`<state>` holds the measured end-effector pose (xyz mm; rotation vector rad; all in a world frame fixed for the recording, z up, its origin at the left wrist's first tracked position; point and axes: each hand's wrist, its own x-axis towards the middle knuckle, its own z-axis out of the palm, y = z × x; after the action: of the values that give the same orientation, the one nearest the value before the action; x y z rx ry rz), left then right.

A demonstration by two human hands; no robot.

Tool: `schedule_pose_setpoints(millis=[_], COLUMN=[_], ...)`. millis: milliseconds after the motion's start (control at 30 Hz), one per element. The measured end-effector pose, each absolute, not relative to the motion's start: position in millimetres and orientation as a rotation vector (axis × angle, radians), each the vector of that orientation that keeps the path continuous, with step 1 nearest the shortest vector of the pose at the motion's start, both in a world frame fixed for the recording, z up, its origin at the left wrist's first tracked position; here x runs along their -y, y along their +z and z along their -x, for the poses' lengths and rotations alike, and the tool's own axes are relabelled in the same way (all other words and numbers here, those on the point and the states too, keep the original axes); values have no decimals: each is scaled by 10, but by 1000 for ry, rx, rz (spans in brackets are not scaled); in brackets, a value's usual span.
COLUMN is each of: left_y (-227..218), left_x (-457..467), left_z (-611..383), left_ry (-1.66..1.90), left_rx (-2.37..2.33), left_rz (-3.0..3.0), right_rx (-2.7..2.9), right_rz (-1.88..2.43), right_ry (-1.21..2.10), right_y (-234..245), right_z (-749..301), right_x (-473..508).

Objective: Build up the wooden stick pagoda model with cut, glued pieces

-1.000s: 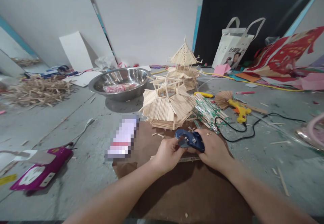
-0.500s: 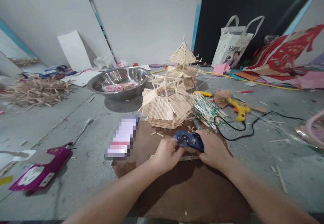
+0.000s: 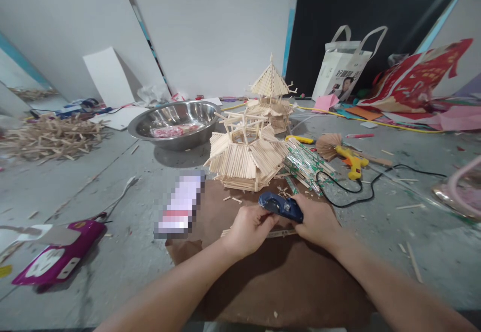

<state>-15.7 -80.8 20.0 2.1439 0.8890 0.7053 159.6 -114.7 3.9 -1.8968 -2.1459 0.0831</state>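
My right hand (image 3: 317, 221) is wrapped round a dark blue hand cutter (image 3: 281, 207) with a pivot screw. The cutter's curved head points left, toward my left hand (image 3: 250, 227). Those left fingers are pinched together just below the head; whatever lies in them is hidden. Pale wooden sticks (image 3: 282, 233) lie under and between both hands on a brown sheet (image 3: 270, 282). Just beyond stands a pavilion model made of wooden sticks (image 3: 246, 159), its top open. Behind it rises a second stick model with a pointed roof (image 3: 271, 84).
A phone (image 3: 182, 204) lies left of my hands, near a purple power strip (image 3: 58, 254). Farther back are a steel basin (image 3: 145, 134) and a stick heap (image 3: 56, 139). Wrapped chopsticks (image 3: 308, 164), a yellow glue gun (image 3: 353, 161) and its black cable (image 3: 372, 197) lie right.
The gap in the cutter's head looks narrower now, with my right hand closed further round it. My left hand stays in nearly the same place. The view has shifted slightly.
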Motion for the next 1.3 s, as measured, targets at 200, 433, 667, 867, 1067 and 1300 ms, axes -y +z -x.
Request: schedule_pose_setpoints(millis=[200,433,667,867,1067,1300], left_y=[221,236,185,148,148,203], left_x=[776,773,764,773,772,777], left_z=[156,125,136,141,155,155], left_ry=[708,684,710,760,787,796], left_rx=[-940,-1022,-996,-920,-882,-903], left_rz=[-2020,-1927,-1869,-1879,-1962,-2051], right_rx=[2034,1964,2107,2122,2154,2144], right_rz=[1787,1718,1631,1636,1642,1729], right_ry=[238,125,146,77,70,189], right_y=[94,8,15,-25,-11,17], right_z=[-1667,-1782,-1631,-1604,-1600,-1595], right_x=[1116,1035,1084,1110,1121,1138])
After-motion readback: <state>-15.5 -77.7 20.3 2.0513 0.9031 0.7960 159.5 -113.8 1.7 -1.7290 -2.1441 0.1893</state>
